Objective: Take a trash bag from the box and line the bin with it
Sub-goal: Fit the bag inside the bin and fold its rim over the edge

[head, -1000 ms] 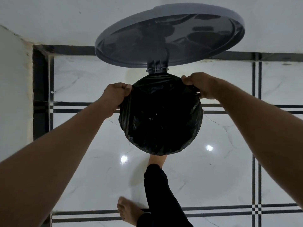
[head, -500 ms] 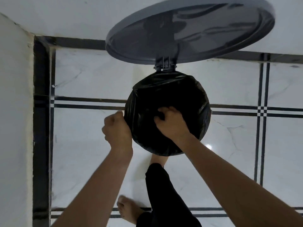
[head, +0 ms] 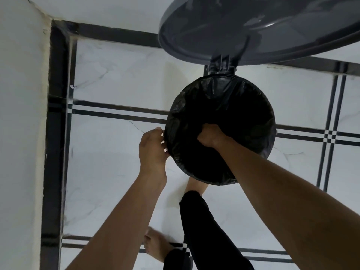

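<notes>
Right hand (head: 209,136) now deeper in trash bag (head: 243,117), left hand (head: 153,149) beside

A round bin lined with a black plastic trash bag (head: 243,106) is seen from above, its grey round hinged lid (head: 263,30) raised at the far side. The bag's left rim is gripped by the left hand (head: 153,151). The right hand (head: 209,136) is pushed down into the bag with fingers curled. Two bare feet are seen on the white marble-patterned tiled floor (head: 116,75).
</notes>
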Demonstrator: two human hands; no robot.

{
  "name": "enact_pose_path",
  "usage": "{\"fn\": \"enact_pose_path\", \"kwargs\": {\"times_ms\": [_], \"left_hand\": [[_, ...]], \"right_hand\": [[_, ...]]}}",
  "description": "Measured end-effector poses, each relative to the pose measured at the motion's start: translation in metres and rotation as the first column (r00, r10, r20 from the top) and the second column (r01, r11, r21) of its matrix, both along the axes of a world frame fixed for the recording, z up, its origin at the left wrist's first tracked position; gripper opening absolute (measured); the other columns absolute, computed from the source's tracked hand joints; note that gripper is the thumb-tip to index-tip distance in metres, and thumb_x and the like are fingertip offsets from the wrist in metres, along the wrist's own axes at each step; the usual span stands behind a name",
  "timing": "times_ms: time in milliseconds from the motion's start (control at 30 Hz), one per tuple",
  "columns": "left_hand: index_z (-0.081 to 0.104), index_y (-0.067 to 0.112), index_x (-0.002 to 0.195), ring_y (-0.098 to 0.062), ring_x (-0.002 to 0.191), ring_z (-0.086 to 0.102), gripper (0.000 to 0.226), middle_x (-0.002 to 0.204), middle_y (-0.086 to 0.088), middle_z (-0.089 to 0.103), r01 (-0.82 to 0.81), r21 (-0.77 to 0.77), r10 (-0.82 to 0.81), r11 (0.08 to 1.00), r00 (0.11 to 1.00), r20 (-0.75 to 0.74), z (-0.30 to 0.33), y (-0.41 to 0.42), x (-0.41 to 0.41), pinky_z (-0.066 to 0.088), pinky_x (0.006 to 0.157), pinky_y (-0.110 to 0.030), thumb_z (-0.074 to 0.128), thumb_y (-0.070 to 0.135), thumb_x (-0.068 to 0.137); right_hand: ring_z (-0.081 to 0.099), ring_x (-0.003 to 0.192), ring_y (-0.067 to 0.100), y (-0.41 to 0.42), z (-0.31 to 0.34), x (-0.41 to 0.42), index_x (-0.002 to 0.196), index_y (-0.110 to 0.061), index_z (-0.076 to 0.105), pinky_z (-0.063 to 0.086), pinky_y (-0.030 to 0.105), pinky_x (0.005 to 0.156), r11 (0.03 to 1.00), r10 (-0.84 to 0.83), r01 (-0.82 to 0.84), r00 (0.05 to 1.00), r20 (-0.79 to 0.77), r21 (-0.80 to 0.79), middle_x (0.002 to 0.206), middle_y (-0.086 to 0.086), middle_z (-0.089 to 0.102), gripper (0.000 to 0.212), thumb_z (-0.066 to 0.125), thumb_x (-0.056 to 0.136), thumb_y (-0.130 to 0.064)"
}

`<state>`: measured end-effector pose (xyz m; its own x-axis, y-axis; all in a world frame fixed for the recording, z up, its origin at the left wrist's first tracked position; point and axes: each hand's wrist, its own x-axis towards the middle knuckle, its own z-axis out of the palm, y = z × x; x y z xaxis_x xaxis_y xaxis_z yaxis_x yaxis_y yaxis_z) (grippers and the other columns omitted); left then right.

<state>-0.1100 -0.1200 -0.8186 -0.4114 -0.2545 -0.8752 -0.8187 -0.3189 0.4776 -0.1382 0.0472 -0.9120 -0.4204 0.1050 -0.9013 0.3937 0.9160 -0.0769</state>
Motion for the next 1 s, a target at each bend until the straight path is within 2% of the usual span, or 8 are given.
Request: {"fn": "enact_pose_path", "kwargs": {"times_ms": [133, 233, 300, 400, 533, 733, 833, 1000], "left_hand": [[0.065, 0.012, 0.113, -0.018, 0.086, 0.066, 0.019, 0.103, -0.002, 0.064, 0.007, 0.013, -0.007, 1.000, 1.000, 0.008, 0.005, -0.001, 0.001, 0.056, 0.077, -0.034, 0.056, 0.023, 0.100], [0.065, 0.012, 0.111, -0.018, 0.086, 0.064, 0.018, 0.101, -0.002, 0.063, 0.001, 0.011, -0.002, 1.000, 1.000, 0.017, 0.008, 0.001, 0.000, 0.056, 0.080, -0.035, 0.057, 0.021, 0.099], [0.064, 0.012, 0.109, -0.019, 0.085, 0.062, 0.015, 0.099, -0.002, 0.062, 0.000, 0.016, 0.000, 1.000, 1.000, 0.009, 0.009, 0.003, -0.001, 0.055, 0.079, -0.035, 0.057, 0.020, 0.098], [0.063, 0.013, 0.106, -0.018, 0.085, 0.062, 0.011, 0.097, -0.001, 0.064, 0.010, 0.020, -0.009, 1.000, 1.000, -0.011, 0.010, 0.005, 0.000, 0.056, 0.079, -0.035, 0.059, 0.020, 0.098], [0.064, 0.018, 0.100, -0.017, 0.085, 0.063, 0.005, 0.096, -0.002, 0.068, 0.048, 0.012, -0.048, 0.999, 0.997, -0.059, 0.009, 0.000, 0.006, 0.055, 0.072, -0.030, 0.066, 0.019, 0.095], [0.071, 0.033, 0.101, -0.010, 0.085, 0.057, 0.014, 0.095, 0.002, 0.062, 0.108, -0.093, -0.113, 0.990, 0.992, -0.058, 0.010, -0.001, 0.018, 0.050, 0.092, -0.035, 0.071, 0.022, 0.092], [0.073, 0.032, 0.104, -0.009, 0.079, 0.055, 0.016, 0.087, 0.006, 0.058, 0.101, -0.109, -0.107, 0.989, 0.993, -0.054, 0.012, -0.002, 0.017, 0.049, 0.089, -0.033, 0.070, 0.022, 0.092], [0.075, 0.032, 0.103, -0.010, 0.071, 0.052, 0.019, 0.082, 0.006, 0.058, 0.072, -0.099, -0.079, 0.992, 0.995, -0.060, 0.012, -0.001, 0.018, 0.049, 0.081, -0.031, 0.068, 0.019, 0.093]], "right_hand": [[0.063, 0.120, 0.035, -0.005, 0.014, 0.009, 0.124, 0.003, 0.063, 0.041, 0.033, 0.107, 0.988, 0.141, -0.129, 0.977, -0.159, 0.085, 0.129, 0.022, 0.066, 0.032, 0.051, 0.096, -0.009], [0.062, 0.120, 0.035, -0.003, 0.012, 0.011, 0.124, -0.001, 0.064, 0.041, 0.034, 0.107, 0.981, 0.171, -0.146, 0.962, -0.211, 0.129, 0.128, 0.019, 0.065, 0.038, 0.057, 0.090, -0.014], [0.059, 0.126, 0.037, 0.000, 0.007, 0.006, 0.132, -0.001, 0.061, 0.047, 0.035, 0.105, 0.990, 0.119, -0.107, 0.982, -0.144, 0.086, 0.135, 0.021, 0.061, 0.044, 0.056, 0.092, -0.021], [0.054, 0.134, 0.035, 0.002, -0.001, 0.001, 0.140, -0.002, 0.057, 0.042, 0.034, 0.109, 0.992, 0.123, -0.123, 0.992, -0.006, 0.004, 0.146, 0.021, 0.055, 0.044, 0.045, 0.104, -0.024], [0.050, 0.138, 0.035, 0.002, -0.015, -0.003, 0.145, -0.003, 0.052, 0.038, 0.034, 0.111, 0.986, 0.167, -0.167, 0.986, 0.006, -0.024, 0.151, 0.022, 0.050, 0.045, 0.040, 0.107, -0.023], [0.052, 0.134, 0.037, 0.004, -0.012, -0.001, 0.140, -0.001, 0.056, 0.041, 0.039, 0.110, 0.958, 0.286, -0.286, 0.958, -0.003, 0.024, 0.147, 0.021, 0.054, 0.043, 0.040, 0.106, -0.023], [0.046, 0.136, 0.041, 0.008, -0.012, 0.002, 0.139, -0.004, 0.057, 0.040, 0.044, 0.110, 0.947, 0.316, -0.313, 0.948, -0.040, 0.078, 0.145, 0.023, 0.052, 0.052, 0.041, 0.097, -0.030], [0.051, 0.137, 0.036, 0.007, -0.009, 0.002, 0.144, -0.004, 0.054, 0.039, 0.036, 0.110, 0.961, 0.277, -0.276, 0.961, 0.024, -0.021, 0.151, 0.021, 0.050, 0.045, 0.038, 0.108, -0.024]]}}
